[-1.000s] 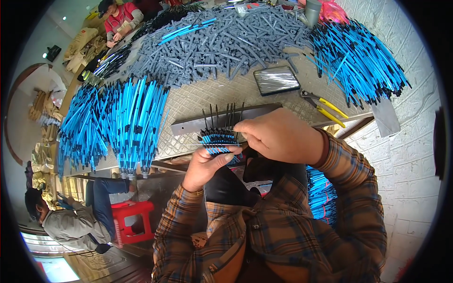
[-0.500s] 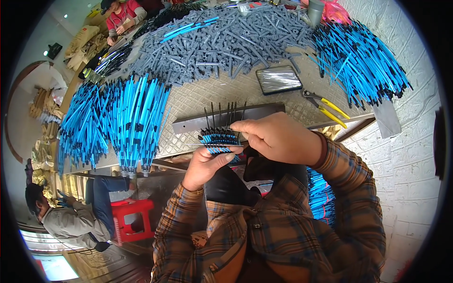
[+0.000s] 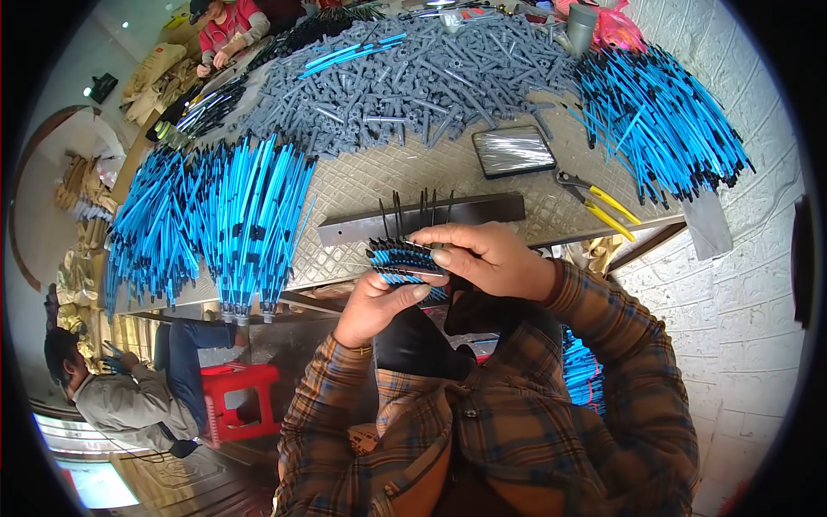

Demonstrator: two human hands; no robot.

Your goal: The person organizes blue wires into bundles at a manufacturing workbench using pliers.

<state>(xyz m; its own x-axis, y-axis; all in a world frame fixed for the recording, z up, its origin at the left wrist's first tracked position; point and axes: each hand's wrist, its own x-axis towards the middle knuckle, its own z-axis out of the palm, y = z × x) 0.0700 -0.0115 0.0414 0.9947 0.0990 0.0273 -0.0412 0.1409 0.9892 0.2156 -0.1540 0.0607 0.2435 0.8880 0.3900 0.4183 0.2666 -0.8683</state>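
My left hand (image 3: 370, 314) is closed around a bundle of thin blue rods with black ends (image 3: 398, 260), held end-on above my lap. Several black tips (image 3: 397, 211) stick up higher than the others at the bundle's far side. My right hand (image 3: 491, 263) grips the bundle's right edge, index finger along the top and thumb lower down. A thin bright strip, perhaps a metal pin, shows beside the right thumb; its full shape is hidden by the fingers. Just beyond the hands, a dark metal bar (image 3: 491, 208) lies along the table's near edge.
A flat case of silver pins (image 3: 514, 152) and yellow-handled pliers (image 3: 599, 205) lie on the table (image 3: 370, 177). Blue rods are piled at left (image 3: 250, 215) and right (image 3: 663, 121), grey plastic parts (image 3: 413, 77) behind. One person (image 3: 228, 34) works at the far left; another (image 3: 129, 388) sits by a red stool (image 3: 241, 401).
My right hand has shifted slightly left and down, its thumb now against the bundle's edge. The thin pin that lay across the bundle's near side no longer shows sticking out at the left.
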